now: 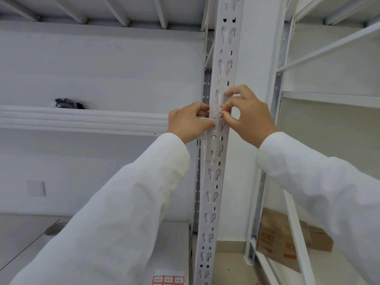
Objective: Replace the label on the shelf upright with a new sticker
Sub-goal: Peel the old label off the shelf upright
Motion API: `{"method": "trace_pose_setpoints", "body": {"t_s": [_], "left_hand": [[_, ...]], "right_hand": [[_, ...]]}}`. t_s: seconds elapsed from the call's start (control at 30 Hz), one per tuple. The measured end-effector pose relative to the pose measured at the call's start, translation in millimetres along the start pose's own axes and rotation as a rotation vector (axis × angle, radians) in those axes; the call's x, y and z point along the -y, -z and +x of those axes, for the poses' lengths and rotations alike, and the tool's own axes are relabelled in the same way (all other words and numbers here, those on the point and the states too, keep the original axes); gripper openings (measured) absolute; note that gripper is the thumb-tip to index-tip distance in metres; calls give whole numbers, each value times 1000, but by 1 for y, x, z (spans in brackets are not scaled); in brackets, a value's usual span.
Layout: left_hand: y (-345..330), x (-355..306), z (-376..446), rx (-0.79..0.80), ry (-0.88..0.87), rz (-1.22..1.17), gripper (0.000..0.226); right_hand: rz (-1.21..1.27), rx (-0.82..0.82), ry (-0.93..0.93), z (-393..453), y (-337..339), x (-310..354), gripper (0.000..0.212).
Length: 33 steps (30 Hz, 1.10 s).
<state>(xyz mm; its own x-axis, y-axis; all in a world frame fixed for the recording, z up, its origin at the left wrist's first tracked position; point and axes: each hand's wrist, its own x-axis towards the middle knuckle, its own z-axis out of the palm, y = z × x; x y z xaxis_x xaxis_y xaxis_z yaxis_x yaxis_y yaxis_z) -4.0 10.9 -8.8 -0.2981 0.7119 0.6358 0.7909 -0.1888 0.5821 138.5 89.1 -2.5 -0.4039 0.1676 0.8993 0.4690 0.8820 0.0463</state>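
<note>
Two hands meet at the shelf upright [213, 182]: the right hand [249, 115] pinches the label [218, 112] (red-edged); the left hand [188, 121] grips the upright.

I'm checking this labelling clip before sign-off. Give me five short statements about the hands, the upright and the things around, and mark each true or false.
1. Both hands work at the shelf upright. True.
2. The left hand hangs idle at the person's side. False: its fingers are at the upright, beside the label.
3. The right hand pinches at the red-edged label. True.
4. The sticker sheet lies on the top shelf. False: it lies low down, left of the upright's foot.
5. A cardboard box sits low at the right. True.
</note>
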Motion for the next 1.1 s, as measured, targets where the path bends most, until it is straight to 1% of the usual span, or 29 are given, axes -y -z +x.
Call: {"method": "trace_pose_setpoints", "body": {"t_s": [0.1,0.2,0.37,0.57,0.73,0.9,1.1], "left_hand": [[-1,0,0,-8,-5,6,33],[-1,0,1,-17,-9,5,33],[-2,2,1,-26,-8,-4,34],[-2,0,0,-29,-8,0,35],[-1,0,-2,-22,-11,7,34],[0,-1,-2,-22,-11,17,34],[0,1,-2,-22,-13,0,34]], "right_hand": [[33,-2,18,-3,2,0,18],[-36,11,52,-5,-1,3,27],[-51,-34,74,-5,-7,3,21],[-93,-40,92,-5,-5,3,18],[-97,-65,50,-5,-5,4,10],[-59,-72,-23,-5,-8,6,11],[-4,-95,-18,-8,-11,2,10]]}}
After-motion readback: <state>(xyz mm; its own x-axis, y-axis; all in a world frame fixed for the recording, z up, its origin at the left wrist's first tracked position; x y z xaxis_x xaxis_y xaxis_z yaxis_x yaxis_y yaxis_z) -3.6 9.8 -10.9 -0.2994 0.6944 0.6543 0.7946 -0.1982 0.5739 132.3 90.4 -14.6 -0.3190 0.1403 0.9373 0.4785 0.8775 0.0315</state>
